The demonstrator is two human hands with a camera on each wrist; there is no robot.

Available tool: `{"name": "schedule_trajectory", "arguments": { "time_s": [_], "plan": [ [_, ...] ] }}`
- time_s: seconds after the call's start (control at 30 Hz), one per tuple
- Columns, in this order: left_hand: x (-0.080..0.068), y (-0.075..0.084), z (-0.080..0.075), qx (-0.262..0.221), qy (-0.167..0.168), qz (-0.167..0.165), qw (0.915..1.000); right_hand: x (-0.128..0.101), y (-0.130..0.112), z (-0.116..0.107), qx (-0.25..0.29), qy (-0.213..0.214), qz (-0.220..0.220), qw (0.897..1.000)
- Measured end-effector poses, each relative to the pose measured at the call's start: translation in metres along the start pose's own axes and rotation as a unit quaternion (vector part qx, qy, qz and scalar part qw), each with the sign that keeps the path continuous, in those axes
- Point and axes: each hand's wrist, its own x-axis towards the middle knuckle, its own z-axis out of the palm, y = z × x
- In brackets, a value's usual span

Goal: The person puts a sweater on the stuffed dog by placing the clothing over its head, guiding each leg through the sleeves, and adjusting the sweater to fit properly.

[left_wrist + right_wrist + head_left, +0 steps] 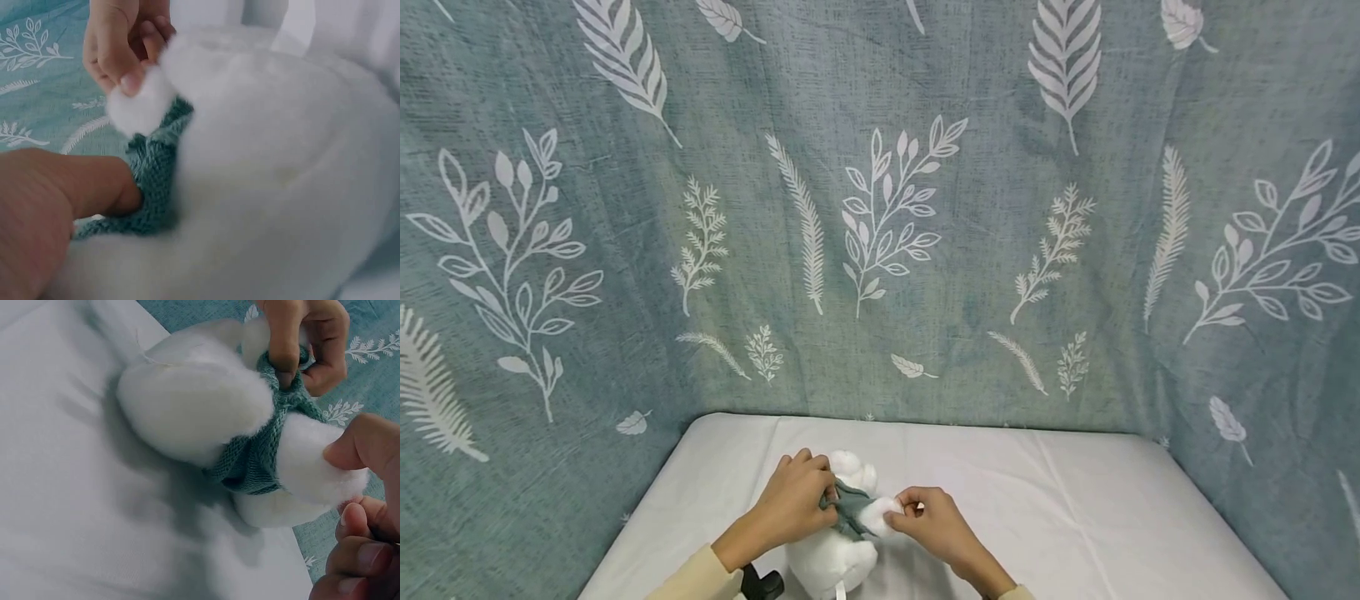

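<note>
A white plush toy lies on the white surface, with a green knitted garment bunched around its upper part. My left hand grips the knit, the thumb pressed into the fabric in the left wrist view. Opposite it, my right hand pinches a fluffy white limb of the toy between thumb and fingers. This limb sticks out through an opening of the knit in the right wrist view. The toy's far end shows beyond the garment; its face cannot be seen.
The white table has a rounded back edge. A blue-green curtain with white leaf prints hangs behind it and on both sides. A black object sits by my left wrist. A white tag hangs from the toy.
</note>
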Motion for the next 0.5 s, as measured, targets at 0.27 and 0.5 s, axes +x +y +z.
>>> {"name": "schedule_trajectory", "arguments": {
  "time_s": [0.27, 0.5],
  "plan": [
    [0.0, 0.007, 0.012, -0.042, -0.002, 0.034, 0.9985, -0.003, -0.006, 0.004, -0.016, -0.006, 0.0, 1.0],
    [0.007, 0.014, 0.014, -0.019, 0.003, 0.048, 0.9987, -0.007, -0.008, 0.005, -0.016, -0.001, -0.004, 1.0]
  ]
}}
